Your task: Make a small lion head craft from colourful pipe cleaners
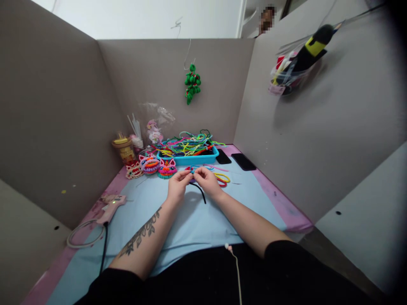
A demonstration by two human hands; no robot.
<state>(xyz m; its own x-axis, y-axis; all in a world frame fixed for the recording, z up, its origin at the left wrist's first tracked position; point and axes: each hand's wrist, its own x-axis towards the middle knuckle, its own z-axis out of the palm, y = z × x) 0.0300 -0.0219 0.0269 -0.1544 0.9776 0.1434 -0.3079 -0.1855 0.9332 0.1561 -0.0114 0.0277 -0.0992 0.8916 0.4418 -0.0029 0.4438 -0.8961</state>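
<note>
My left hand (pixel 178 184) and my right hand (pixel 207 181) meet above the middle of the table, thumbs and fingertips pinched together. Between them is a small piece of blue and purple fuzzy pipe cleaner, mostly covered by the fingers. A black pipe cleaner (pixel 201 195) curves down from below the fingertips; whether it is joined to the piece I cannot tell. Beyond my right hand lie looped yellow and red pipe cleaners (pixel 224 178). Several colourful animal heads of pipe cleaner, one with pink ears (pixel 167 169), stand left of my left hand.
Behind the hands, a blue tray (pixel 187 161) is heaped with pipe cleaners (pixel 190 145). Two dark phones (pixel 243 162) lie to its right. A pink glue gun (pixel 112 208) with its cable rests at left. Grey partitions (pixel 152 76) enclose the table; a person shows beyond them.
</note>
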